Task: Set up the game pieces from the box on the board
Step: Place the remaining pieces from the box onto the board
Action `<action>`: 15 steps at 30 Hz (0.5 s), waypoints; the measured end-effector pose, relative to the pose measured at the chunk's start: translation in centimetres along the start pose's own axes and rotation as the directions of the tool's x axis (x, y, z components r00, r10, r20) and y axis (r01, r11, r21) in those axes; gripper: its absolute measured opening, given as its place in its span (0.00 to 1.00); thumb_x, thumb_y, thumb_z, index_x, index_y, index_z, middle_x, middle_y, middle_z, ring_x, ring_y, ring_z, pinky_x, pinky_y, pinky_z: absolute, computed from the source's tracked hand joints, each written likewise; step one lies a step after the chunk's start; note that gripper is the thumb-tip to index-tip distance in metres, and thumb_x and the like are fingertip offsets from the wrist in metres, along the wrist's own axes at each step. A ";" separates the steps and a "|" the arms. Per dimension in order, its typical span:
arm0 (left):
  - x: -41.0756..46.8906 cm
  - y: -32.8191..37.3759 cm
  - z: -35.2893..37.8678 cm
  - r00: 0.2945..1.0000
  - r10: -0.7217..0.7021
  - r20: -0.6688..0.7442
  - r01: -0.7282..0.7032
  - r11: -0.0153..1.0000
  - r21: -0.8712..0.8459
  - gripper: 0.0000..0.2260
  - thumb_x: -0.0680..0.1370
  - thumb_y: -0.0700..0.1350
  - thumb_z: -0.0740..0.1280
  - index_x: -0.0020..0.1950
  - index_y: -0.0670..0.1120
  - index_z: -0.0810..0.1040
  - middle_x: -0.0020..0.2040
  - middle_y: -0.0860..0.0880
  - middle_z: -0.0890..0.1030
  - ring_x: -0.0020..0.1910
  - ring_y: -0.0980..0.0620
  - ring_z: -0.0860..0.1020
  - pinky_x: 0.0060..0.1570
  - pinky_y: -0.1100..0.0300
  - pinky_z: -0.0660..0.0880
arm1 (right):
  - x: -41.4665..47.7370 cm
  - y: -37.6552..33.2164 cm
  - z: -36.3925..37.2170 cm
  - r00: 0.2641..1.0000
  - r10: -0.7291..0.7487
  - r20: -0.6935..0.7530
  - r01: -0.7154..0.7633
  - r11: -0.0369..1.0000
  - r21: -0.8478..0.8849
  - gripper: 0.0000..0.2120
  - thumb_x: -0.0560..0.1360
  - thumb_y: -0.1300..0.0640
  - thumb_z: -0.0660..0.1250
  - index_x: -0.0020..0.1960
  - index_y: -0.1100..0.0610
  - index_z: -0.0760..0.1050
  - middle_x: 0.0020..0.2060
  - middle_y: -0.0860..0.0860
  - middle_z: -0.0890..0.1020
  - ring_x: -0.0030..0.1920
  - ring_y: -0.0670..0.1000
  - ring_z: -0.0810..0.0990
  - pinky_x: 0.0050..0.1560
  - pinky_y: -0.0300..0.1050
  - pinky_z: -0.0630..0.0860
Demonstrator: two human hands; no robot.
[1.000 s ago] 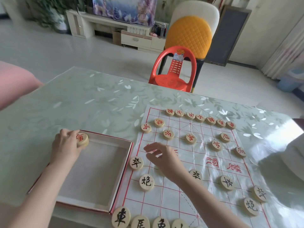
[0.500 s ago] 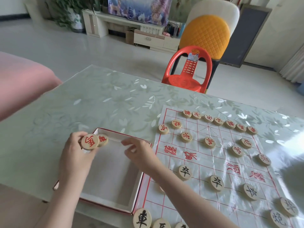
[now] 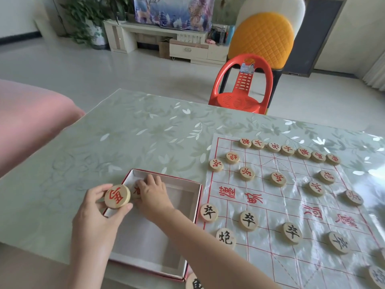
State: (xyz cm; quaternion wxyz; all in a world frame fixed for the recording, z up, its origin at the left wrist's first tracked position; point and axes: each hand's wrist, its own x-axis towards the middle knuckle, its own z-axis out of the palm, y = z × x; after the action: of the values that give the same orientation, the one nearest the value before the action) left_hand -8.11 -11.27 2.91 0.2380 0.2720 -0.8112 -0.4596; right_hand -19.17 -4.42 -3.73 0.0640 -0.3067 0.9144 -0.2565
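At lower left of the frame, the left hand [image 3: 98,211] pinches a red-lettered xiangqi disc [image 3: 117,196] between thumb and fingers above the box [image 3: 196,202] rim. The right hand [image 3: 154,195] curls its fingers onto a second red disc [image 3: 135,189] in the box's far-left corner. To the right lies the plastic board sheet [image 3: 277,205] on a green leaf-patterned table cover [image 3: 135,132]. A red plastic chair [image 3: 242,84] and a pale tiled floor [image 3: 104,71] lie beyond.

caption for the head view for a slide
Left hand holds a red-lettered piece; right hand touches a second piece in the box beside the board
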 end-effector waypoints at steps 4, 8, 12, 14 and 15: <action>-0.3 0.7 1.2 0.999 0.027 0.038 -0.027 1.000 -0.007 0.22 0.64 0.36 0.77 0.52 0.51 0.74 0.49 0.51 0.79 0.45 0.48 0.77 0.39 0.74 0.68 | -2.2 1.4 -3.1 0.994 -0.009 -0.107 0.027 0.987 0.160 0.20 0.72 0.56 0.67 0.61 0.61 0.72 0.55 0.59 0.72 0.56 0.59 0.68 0.61 0.49 0.65; -0.1 2.4 3.7 0.993 0.070 0.096 -0.070 0.998 -0.001 0.22 0.63 0.38 0.77 0.52 0.50 0.74 0.48 0.52 0.78 0.46 0.48 0.78 0.44 0.58 0.68 | -4.1 5.1 -8.3 0.964 0.071 -0.255 0.018 0.943 0.332 0.25 0.69 0.59 0.71 0.64 0.60 0.70 0.54 0.58 0.74 0.56 0.56 0.72 0.59 0.40 0.65; 0.7 4.3 8.0 0.980 0.118 0.158 -0.118 0.993 -0.009 0.22 0.62 0.41 0.78 0.52 0.50 0.74 0.47 0.52 0.79 0.47 0.48 0.79 0.46 0.57 0.70 | -4.5 11.0 -13.2 0.938 0.212 -0.275 -0.100 0.923 0.371 0.26 0.68 0.58 0.73 0.64 0.58 0.69 0.52 0.54 0.75 0.54 0.54 0.74 0.57 0.43 0.71; 1.7 5.8 11.2 0.963 0.159 0.216 -0.160 0.987 -0.013 0.22 0.62 0.42 0.79 0.52 0.49 0.74 0.47 0.52 0.78 0.47 0.49 0.78 0.47 0.59 0.71 | -4.1 13.8 -15.2 0.917 0.272 -0.292 -0.151 0.914 0.377 0.26 0.68 0.58 0.73 0.63 0.58 0.69 0.53 0.55 0.75 0.55 0.55 0.74 0.56 0.44 0.72; 2.4 6.6 13.1 0.951 0.186 0.247 -0.189 0.982 -0.014 0.22 0.62 0.43 0.79 0.52 0.47 0.75 0.48 0.52 0.79 0.47 0.49 0.78 0.47 0.59 0.71 | -3.8 15.0 -16.2 0.905 0.289 -0.313 -0.162 0.913 0.375 0.26 0.68 0.59 0.73 0.63 0.58 0.69 0.54 0.55 0.75 0.56 0.55 0.74 0.56 0.44 0.72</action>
State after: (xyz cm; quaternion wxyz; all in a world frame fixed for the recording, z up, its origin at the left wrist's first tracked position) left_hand -19.69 -1.96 2.95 0.1764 0.1354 -0.8588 -0.4614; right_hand -28.48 15.03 2.40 -0.0236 -0.1292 0.8816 -0.4533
